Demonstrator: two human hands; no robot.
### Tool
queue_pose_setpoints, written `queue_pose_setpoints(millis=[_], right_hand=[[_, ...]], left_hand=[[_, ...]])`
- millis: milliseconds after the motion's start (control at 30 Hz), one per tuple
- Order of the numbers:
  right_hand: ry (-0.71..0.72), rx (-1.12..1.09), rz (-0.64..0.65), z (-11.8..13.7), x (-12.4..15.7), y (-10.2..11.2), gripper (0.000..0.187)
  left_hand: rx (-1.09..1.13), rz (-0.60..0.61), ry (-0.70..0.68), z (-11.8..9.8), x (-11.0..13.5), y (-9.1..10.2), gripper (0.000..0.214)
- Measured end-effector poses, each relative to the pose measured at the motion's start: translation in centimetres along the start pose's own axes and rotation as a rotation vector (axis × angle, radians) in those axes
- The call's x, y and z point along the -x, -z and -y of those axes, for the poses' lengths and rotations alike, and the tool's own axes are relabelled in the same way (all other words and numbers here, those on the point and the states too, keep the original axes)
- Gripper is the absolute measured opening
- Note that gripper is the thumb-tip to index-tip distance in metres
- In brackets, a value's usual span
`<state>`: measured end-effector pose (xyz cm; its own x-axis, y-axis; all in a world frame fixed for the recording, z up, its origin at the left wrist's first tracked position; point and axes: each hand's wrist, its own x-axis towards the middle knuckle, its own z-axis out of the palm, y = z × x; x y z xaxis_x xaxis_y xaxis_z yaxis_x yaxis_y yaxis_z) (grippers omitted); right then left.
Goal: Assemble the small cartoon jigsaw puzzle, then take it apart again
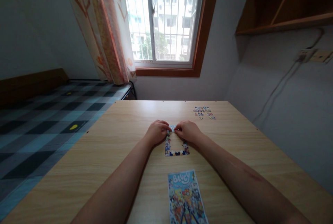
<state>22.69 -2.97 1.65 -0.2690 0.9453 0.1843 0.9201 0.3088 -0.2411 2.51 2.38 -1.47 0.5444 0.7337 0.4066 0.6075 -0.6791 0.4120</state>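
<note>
A partly joined jigsaw puzzle [177, 153] lies flat on the table, its border forming a rectangle round bare wood. At its far left corner, my left hand [158, 132] has thumb and fingers closed on the edge pieces. My right hand [189, 131] pinches at the light-blue far edge, a short gap from the left; the puzzle piece between its fingertips is mostly hidden. Both wrists rest low over the wood. Nearer me lies a blue picture sheet or box lid [186, 196] marked "Bluey", crowded with cartoon figures.
Loose puzzle pieces [202, 110] sit in rows beyond my right hand. The wooden table [117, 147] reaches almost to the window wall. On the left stands a bed with a checked cover [59, 113]; a shelf [283, 19] and a cable [275, 94] are on the right wall.
</note>
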Motion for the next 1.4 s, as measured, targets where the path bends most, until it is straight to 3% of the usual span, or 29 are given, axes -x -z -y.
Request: queue_pose_setpoints(millis=[467,767,900,1067,1200,1400], right_hand=[[0.022,-0.117,0.034,-1.8,-0.3,-0.5,0.027],[0.059,-0.136,0.028,-1.5,-0.3,-0.8,0.023],[0.038,-0.174,-0.067,-1.9,-0.4,-1.1,0.024],[-0.118,-0.275,-0.255,-4.1,-0.7,-1.6,0.026],[-0.168,-0.273,-0.267,-5.2,-0.7,-2.0,0.026],[-0.152,-0.246,-0.218,-5.1,-0.4,-2.1,0.028]], left_hand=[[-0.014,0.009,-0.025,0.1,0.0,0.0,0.037],[-0.01,0.002,-0.013,-0.2,0.0,0.1,0.036],[-0.014,0.01,0.0,-0.4,0.0,0.3,0.035],[-0.024,-0.012,-0.001,-0.6,0.1,0.4,0.035],[-0.057,-0.041,-0.041,-1.0,0.2,0.3,0.035],[-0.072,0.073,-0.092,-1.7,0.0,-0.1,0.037]])
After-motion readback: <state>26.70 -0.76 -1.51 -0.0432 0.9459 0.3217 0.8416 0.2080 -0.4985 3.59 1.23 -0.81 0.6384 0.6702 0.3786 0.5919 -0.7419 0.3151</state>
